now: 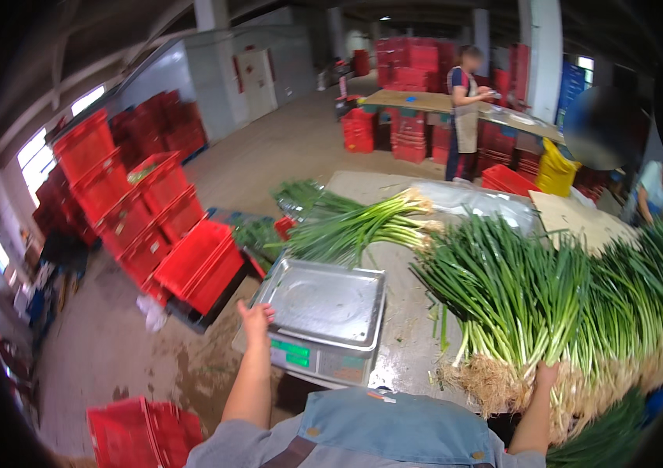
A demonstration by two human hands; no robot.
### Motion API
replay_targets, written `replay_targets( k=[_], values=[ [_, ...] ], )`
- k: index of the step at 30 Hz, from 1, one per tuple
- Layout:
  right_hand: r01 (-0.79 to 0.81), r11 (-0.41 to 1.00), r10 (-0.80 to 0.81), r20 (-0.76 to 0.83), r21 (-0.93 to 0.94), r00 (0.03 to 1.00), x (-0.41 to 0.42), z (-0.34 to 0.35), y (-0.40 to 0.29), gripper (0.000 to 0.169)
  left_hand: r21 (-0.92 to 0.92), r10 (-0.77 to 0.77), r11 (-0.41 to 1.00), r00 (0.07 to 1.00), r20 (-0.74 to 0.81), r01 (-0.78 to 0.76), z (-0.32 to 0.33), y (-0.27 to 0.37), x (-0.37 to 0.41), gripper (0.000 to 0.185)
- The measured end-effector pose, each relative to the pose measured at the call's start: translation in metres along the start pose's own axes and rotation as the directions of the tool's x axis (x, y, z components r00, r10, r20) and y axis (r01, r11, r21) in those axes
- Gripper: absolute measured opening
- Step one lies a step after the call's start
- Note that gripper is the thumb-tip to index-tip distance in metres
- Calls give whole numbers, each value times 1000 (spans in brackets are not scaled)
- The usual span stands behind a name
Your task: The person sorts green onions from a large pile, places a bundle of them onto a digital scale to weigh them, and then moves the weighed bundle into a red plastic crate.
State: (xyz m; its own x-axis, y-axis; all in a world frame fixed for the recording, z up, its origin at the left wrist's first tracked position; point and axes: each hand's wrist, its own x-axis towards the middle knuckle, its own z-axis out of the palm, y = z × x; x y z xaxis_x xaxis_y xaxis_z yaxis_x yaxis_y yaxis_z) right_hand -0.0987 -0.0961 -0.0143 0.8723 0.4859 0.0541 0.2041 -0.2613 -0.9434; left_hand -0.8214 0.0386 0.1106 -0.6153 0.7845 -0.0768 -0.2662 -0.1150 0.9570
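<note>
My left hand (256, 317) is at the left edge of a digital weighing scale (325, 301), its fingers apart and holding nothing. The scale's steel tray carries only small wet scraps, and its green display (289, 353) is lit. My right hand (546, 373) reaches in among the white lower stalks of a large heap of green onions (518, 286), just above their tangled roots (486, 380). Stalks hide its fingers, so its grip is unclear. Beyond the scale, a smaller bunch of green onions (360, 225) lies with its roots pointing right.
Clear plastic bags (477, 202) lie at the table's far side. Stacked red crates (202, 263) stand on the left, and another red crate (144, 433) is at lower left. One person (464, 117) stands by a far table (413, 100); another person (653, 190) bends at right.
</note>
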Motion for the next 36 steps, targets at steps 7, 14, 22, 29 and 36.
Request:
replay_targets(
  k=[7,14,22,29,36],
  values=[
    [1,979,-15,-69,-204,997,-11,-4,-18,38,218,14,956,776,631,-194,70,44,-29,43],
    [-65,847,46,-49,-527,998,-30,-12,-76,40,455,-83,755,620,780,-472,71,17,-67,39],
    [-28,859,80,80,-511,994,-34,-21,-106,37,495,10,698,699,716,-517,33,8,-48,34],
    [-321,947,312,183,23,932,9,-12,-53,40,477,34,699,691,722,-533,26,2,-53,34],
    [-269,959,280,139,-91,950,35,-1,-42,28,470,29,716,695,718,-516,27,-3,-52,33]
  ],
)
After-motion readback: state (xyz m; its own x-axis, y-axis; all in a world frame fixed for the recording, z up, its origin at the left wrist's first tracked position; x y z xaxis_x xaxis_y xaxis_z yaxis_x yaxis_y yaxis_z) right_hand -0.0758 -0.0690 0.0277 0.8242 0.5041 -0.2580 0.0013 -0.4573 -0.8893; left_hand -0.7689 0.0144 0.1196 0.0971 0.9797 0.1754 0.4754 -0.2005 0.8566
